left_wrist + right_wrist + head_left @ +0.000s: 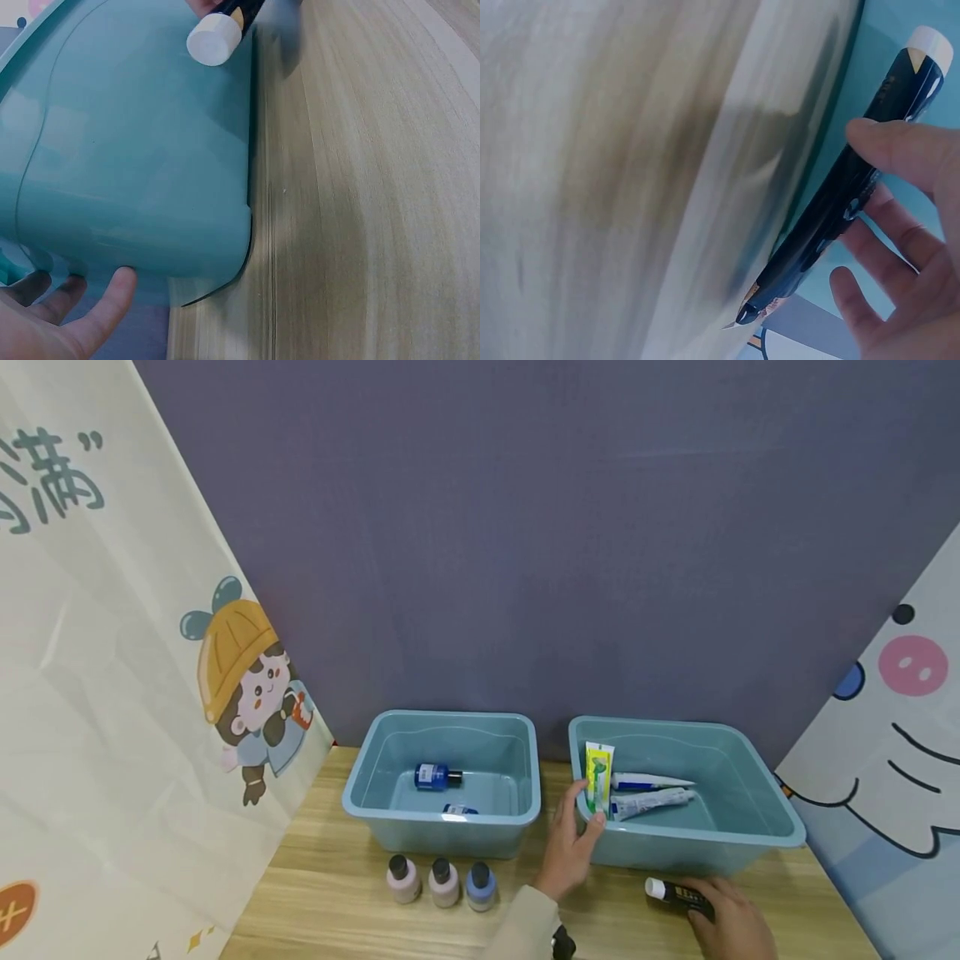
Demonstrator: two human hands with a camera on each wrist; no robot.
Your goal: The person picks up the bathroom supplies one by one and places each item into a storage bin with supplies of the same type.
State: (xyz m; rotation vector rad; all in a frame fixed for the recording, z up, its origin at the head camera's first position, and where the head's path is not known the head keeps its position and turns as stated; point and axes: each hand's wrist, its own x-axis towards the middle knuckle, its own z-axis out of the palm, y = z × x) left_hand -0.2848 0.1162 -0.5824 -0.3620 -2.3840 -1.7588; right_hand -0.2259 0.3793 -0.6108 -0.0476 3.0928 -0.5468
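Observation:
My right hand [733, 920] pinches a black toothpaste tube [821, 214] with a white cap, thumb on one side and fingers on the other. The tube is in front of the right blue-green bin [690, 837], its cap pointing left. At that bin's left front corner is my left hand [567, 852], fingers extended and fingertips [120, 279] touching the outer wall. Inside the bin, a yellow-green toothpaste tube [598, 772] leans upright by the left wall. Two white-and-blue tubes [652, 781] [651, 802] lie beside it.
The left blue-green bin [442, 837] holds a blue bottle [431, 777] on its side and another partly hidden by the rim. Two pinkish bottles [403, 881] [444, 885] and a blue bottle [481, 889], all black-capped, stand before it on the wooden table [315, 893]. A dark partition [480, 543] rises behind.

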